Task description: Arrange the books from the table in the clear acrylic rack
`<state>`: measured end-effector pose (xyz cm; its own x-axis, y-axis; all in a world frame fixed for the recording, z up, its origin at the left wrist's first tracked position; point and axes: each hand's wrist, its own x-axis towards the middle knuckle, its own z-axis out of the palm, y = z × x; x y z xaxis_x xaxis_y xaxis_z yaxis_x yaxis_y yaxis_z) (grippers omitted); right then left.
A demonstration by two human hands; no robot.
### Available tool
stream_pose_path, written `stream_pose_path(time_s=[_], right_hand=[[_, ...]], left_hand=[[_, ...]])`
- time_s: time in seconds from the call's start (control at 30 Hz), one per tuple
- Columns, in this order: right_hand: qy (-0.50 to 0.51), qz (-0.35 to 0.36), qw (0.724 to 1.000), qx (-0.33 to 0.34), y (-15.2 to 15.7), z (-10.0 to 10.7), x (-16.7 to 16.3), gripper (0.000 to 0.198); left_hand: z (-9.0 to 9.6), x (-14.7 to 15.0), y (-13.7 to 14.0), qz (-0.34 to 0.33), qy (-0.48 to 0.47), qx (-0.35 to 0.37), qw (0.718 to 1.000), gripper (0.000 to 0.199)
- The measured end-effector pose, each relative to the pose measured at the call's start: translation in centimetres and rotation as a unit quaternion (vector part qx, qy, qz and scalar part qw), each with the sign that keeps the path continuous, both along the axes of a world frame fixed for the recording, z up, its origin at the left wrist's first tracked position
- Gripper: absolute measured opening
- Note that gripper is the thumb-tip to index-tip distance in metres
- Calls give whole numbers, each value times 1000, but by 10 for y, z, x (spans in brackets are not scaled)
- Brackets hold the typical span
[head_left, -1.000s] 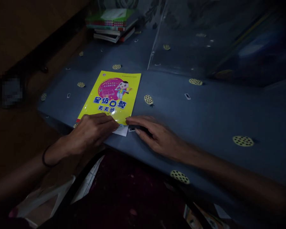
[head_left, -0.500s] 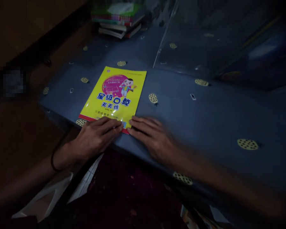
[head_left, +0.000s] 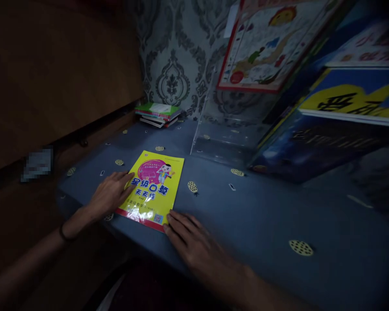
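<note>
A yellow workbook (head_left: 158, 181) with a red bottom strip, blue Chinese lettering and a cartoon child lies flat and closed on the table near its front edge. My left hand (head_left: 112, 192) rests at the book's left edge, its fingers stretched out over the cover's side. At the lower right corner of the book, my right hand (head_left: 191, 239) lies with extended fingers, the tips touching that corner. A dark band circles my left wrist. Neither hand grips the book.
The table (head_left: 246, 224) has a blue-grey cloth with yellow spotted prints. A stack of books (head_left: 158, 113) stands at the back left by a patterned wall. On the right, a clear acrylic rack (head_left: 227, 134) holds upright picture books (head_left: 253, 47).
The view has tilted up, showing the wall and rack. My left hand has moved from the book's bottom edge to its left edge. My right hand stays at the lower right corner.
</note>
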<state>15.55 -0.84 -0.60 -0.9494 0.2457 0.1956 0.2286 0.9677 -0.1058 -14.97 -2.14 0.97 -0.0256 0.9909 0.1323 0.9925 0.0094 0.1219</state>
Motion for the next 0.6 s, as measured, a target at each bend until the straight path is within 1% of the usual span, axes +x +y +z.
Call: stream_pose_path(time_s=[0.07, 0.13, 0.17, 0.2, 0.23, 0.27, 0.33, 0.37, 0.4, 0.43, 0.47, 0.5, 0.53, 0.6], right_hand=[[-8, -1, 1000, -10, -1, 1, 1, 50], [-12, 4, 1000, -25, -1, 2, 1, 50], [-14, 6, 999, -32, -1, 3, 1, 50], [-15, 7, 999, -36, 0, 3, 1, 50], [-16, 7, 999, -39, 1, 3, 1, 50], [-17, 8, 999, -40, 2, 2, 2, 50], [-14, 8, 999, -38, 2, 0, 2, 50], [-12, 9, 999, -36, 2, -1, 3, 50], [-10, 8, 999, -33, 2, -2, 3, 50], [-9, 6, 999, -33, 2, -2, 4, 49], [-7, 4, 999, -33, 2, -2, 3, 49], [-3, 5, 999, -34, 3, -1, 2, 48], [3, 9, 999, -36, 5, 0, -1, 48], [20, 34, 998, -48, 13, 6, -12, 48]], left_hand=[[3, 1, 9, 16, -40, -3, 999, 51], [4, 1, 18, 49, -119, 12, 992, 51], [4, 1, 22, 77, -173, 21, 982, 52], [4, -1, 26, 108, -239, 25, 965, 52], [4, -2, 28, 136, -317, 18, 938, 52], [4, -4, 30, 162, -402, 0, 901, 52], [6, -6, 30, 199, -554, -44, 807, 50], [8, -7, 29, 203, -610, -66, 763, 46], [10, -7, 28, 201, -651, -82, 727, 41], [14, -7, 27, 193, -677, -90, 704, 36], [19, -7, 26, 181, -693, -91, 692, 31], [25, -6, 26, 163, -701, -92, 688, 28], [34, -5, 26, 146, -702, -90, 692, 27], [55, -2, 29, 108, -685, -76, 716, 32]])
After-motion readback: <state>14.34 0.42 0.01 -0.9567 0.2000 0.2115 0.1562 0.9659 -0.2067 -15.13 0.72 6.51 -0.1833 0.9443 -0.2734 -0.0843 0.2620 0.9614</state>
